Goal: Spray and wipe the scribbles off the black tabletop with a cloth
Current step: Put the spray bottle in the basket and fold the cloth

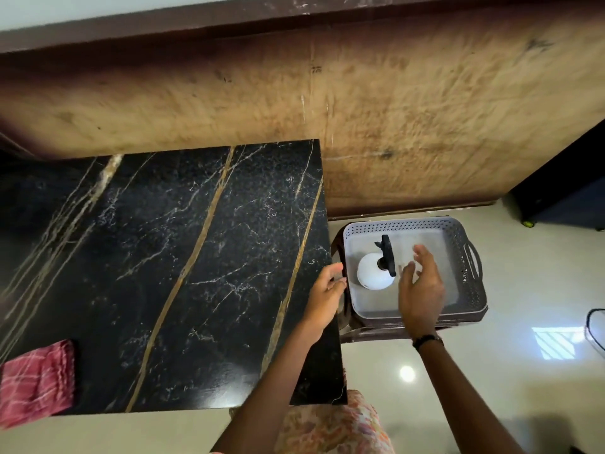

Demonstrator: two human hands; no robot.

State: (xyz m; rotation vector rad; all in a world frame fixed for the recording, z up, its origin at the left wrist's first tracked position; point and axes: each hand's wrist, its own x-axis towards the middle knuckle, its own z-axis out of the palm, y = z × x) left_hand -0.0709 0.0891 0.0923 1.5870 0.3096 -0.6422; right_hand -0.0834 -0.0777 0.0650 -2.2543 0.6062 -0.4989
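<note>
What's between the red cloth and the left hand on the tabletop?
Head view: only bare black marble tabletop lies between the red cloth and the left hand at its right edge.

Glossy marbled tabletop (183,273), woven cloth (36,385), perforated plastic basket (471,290)

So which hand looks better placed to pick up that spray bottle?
The right hand: it hovers open beside the spray bottle in the grey basket, while the left hand rests at the tabletop edge.
</note>
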